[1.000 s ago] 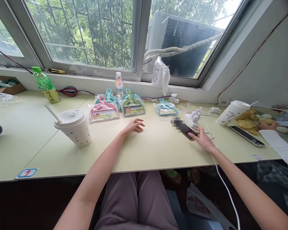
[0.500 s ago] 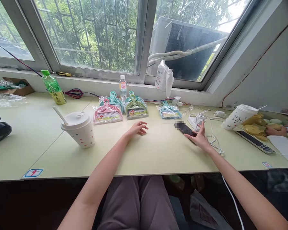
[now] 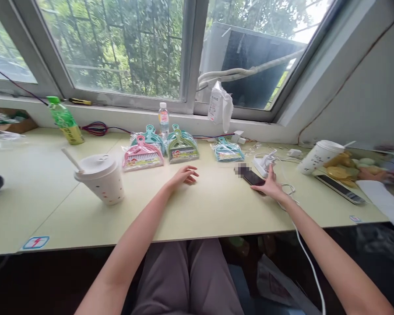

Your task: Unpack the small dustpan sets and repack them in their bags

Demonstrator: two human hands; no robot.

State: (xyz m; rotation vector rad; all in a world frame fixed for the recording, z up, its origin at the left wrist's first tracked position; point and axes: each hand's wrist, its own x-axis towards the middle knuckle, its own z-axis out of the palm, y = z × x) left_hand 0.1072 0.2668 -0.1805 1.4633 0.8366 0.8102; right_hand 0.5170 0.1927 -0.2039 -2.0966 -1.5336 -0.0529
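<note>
My left hand (image 3: 185,175) rests palm-down on the pale green tabletop (image 3: 213,210), holding nothing, just in front of several bagged dustpan-and-brush sets. The nearest are a pink set (image 3: 142,154) and an olive green set (image 3: 183,147). My right hand (image 3: 269,187) lies with its fingers spread against the lower right edge of a dark smartphone (image 3: 252,177), which sits flat on the table. Just beyond those fingers stands a white charger (image 3: 263,165) with a white cable (image 3: 290,189) looping past my wrist.
A dotted paper cup with a straw (image 3: 100,178) stands to the left. Along the sill are a green drink bottle (image 3: 65,120) and a water bottle (image 3: 163,120). On the right, a co-worker's hand (image 3: 374,176) is near yellow objects (image 3: 337,173), a white cup (image 3: 320,156) and a dark tablet (image 3: 339,189).
My right hand has shifted slightly left along the phone's edge. The whole view has swayed a little, and my left hand stays in place on the table.
</note>
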